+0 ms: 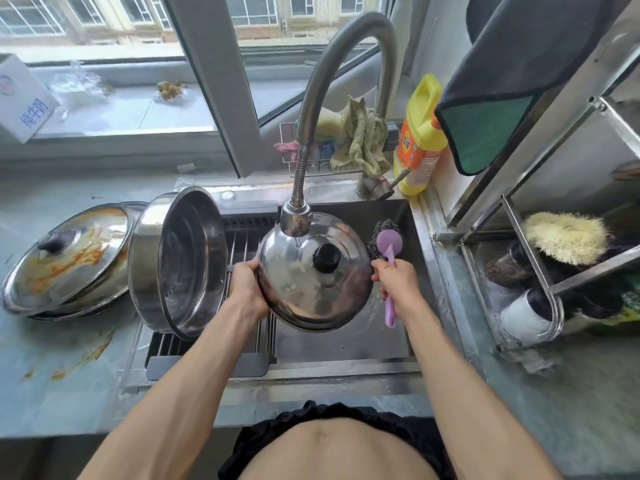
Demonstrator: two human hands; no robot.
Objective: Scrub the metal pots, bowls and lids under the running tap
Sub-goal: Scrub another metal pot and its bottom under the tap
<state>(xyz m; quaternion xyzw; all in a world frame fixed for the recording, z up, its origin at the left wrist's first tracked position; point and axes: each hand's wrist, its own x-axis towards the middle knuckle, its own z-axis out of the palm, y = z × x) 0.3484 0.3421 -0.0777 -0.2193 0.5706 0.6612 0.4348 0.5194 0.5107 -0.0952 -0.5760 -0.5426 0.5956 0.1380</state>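
My left hand (pixel 246 285) grips the left rim of a shiny metal lid (pixel 298 292) with a black knob, tilted over the sink (pixel 420 237) under the tap head (pixel 294 220). A thin trickle of water falls from the tap onto the lid. My right hand (pixel 394 278) grips the purple handle of a steel-wool scrubber (pixel 386 237), which sits just beyond the lid's right edge. A large metal pot (pixel 180 265) lies on its side on the drying rack to the left. A lid (pixel 69 254) smeared with orange sauce rests on the counter at far left.
A yellow detergent bottle (pixel 420 133) and a wire caddy with rags (pixel 360 140) stand behind the sink. A metal shelf rack (pixel 526 237) with a straw brush, jars and a hanging dark cloth crowds the right. Orange stains mark the left counter.
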